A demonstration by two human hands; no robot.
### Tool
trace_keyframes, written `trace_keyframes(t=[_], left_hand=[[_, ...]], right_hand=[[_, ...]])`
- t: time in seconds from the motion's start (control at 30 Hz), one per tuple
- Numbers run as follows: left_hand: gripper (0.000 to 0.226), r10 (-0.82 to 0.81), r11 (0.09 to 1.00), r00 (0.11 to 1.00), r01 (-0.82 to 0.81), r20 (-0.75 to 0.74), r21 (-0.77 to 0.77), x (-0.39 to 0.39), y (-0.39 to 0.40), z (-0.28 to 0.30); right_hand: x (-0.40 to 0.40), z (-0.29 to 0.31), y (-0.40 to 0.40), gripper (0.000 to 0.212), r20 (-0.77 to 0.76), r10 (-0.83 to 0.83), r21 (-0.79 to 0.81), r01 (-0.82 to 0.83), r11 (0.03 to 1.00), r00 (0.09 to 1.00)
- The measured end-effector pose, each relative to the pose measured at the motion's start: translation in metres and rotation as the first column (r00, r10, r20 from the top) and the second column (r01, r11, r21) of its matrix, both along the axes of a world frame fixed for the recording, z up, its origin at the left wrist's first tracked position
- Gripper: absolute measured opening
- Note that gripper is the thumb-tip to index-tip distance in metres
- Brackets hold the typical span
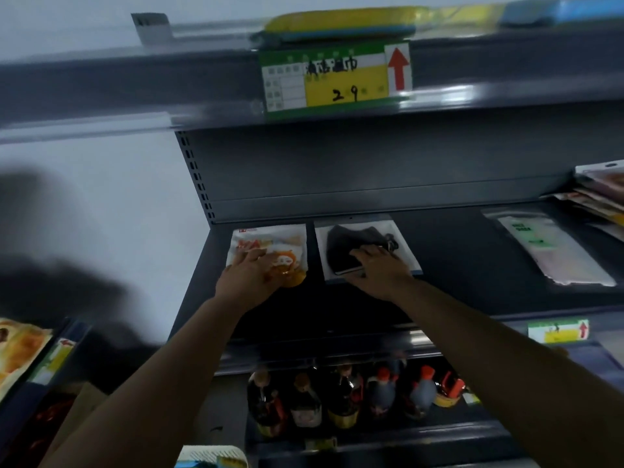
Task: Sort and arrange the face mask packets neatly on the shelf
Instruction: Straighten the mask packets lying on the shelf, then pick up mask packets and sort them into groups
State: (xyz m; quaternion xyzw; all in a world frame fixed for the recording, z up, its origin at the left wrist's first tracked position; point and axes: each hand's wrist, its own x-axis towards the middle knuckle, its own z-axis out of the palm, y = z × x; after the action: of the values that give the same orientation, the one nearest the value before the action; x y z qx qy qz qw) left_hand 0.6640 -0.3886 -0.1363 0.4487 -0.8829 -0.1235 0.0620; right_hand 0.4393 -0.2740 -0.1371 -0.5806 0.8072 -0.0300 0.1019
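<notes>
Here, left to right across the dark shelf (456, 251):
Far left: a neighbouring rack holds an orange-printed pack (17, 349), blurred, with a small price label at its edge.
Left hand (248, 276): reaches forward with the fingers laid flat on the orange and white mask packet (270, 253); the grip is released, pressing down and not curled round anything.
Orange and white mask packet: lies flat on the shelf at its left end, near the back wall, with a cartoon figure printed on the front.
Black mask packet (363, 248): lies flat just beside the orange one, a narrow strip of shelf between them; a dark mask shows through clear wrap on a white backing.
Right hand (381, 270): rests on the near right part of the black mask packet, fingers straight and spread over it; the grip is released, touching only.
Clear packet with green print (547, 246): lies flat and skewed further right on the same shelf, well apart from the two hands.
Stack of packets (601, 194): piled unevenly at the far right edge, partly cut off.
Above: a green and yellow price tag (337, 79) with a red arrow hangs on the upper shelf rail, under a yellow and blue pack (344, 23).
Below: a row of dark bottles (341, 400) with red caps stands on the lower shelf.
</notes>
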Motion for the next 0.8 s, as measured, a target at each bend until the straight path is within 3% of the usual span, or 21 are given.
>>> trace_keyframes(t=[0.17, 0.27, 0.47, 0.8], left_hand=[[0.06, 0.014, 1.0, 0.999, -0.014, 0.038, -0.016, -0.008, 0.001, 0.002], [0.084, 0.031, 0.992, 0.999, -0.033, -0.019, -0.123, -0.022, 0.012, 0.011], [0.052, -0.083, 0.986, 0.992, 0.068, -0.097, -0.149, -0.092, 0.049, 0.026], [0.049, -0.239, 0.969, 0.966, 0.233, -0.093, -0.078, -0.252, 0.175, 0.044]], right_hand=[[-0.006, 0.001, -0.001, 0.065, 0.015, 0.019, 0.0, -0.019, 1.0, 1.0], [-0.013, 0.007, 0.009, 0.06, 0.026, 0.0, -0.101, 0.003, 0.995, 1.0], [-0.058, 0.032, 0.064, 0.044, 0.003, -0.09, -0.297, 0.087, 0.951, 0.996], [-0.17, 0.061, 0.205, 0.042, -0.049, -0.288, -0.29, 0.263, 0.92, 0.956]])
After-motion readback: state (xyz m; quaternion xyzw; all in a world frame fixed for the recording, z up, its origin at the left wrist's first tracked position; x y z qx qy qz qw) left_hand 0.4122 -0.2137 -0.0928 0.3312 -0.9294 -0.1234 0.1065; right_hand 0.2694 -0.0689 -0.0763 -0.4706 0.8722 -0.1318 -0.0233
